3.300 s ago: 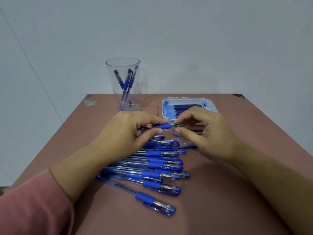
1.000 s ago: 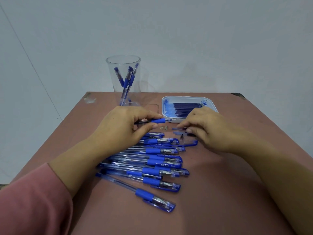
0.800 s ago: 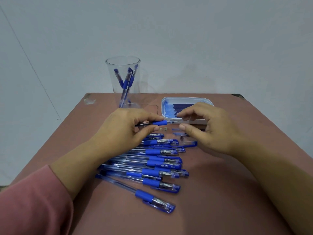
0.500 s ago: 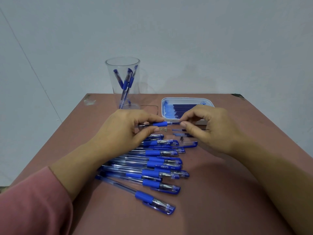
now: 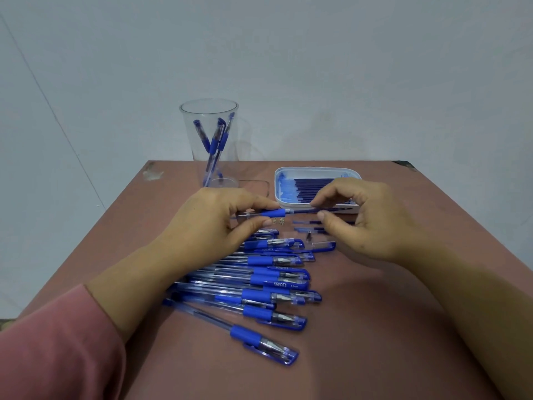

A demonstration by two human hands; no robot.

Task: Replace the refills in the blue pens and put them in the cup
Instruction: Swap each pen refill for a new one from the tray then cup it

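Observation:
My left hand [image 5: 213, 223] grips a blue pen barrel [image 5: 272, 212] by its rubber grip, held level above the table. A dark refill [image 5: 305, 211] sticks out of the barrel to the right, and my right hand [image 5: 366, 220] pinches it between thumb and forefinger. Several capped blue pens [image 5: 259, 284] lie in a row below my hands. A clear cup [image 5: 210, 145] at the back left holds three blue pens. A white tray [image 5: 288, 174] of dark refills sits behind my right hand.
Small loose parts lie on the brown table [image 5: 375, 327] between my hands: a pen tip [image 5: 309, 235], a cap [image 5: 324, 246], small springs [image 5: 277, 221] and used refills [image 5: 305, 223]. A pale wall stands behind the table's far edge.
My right hand set the tip down on the table, came back to the pen and now pulls the refill out to the right. My left hand has kept the barrel throughout.

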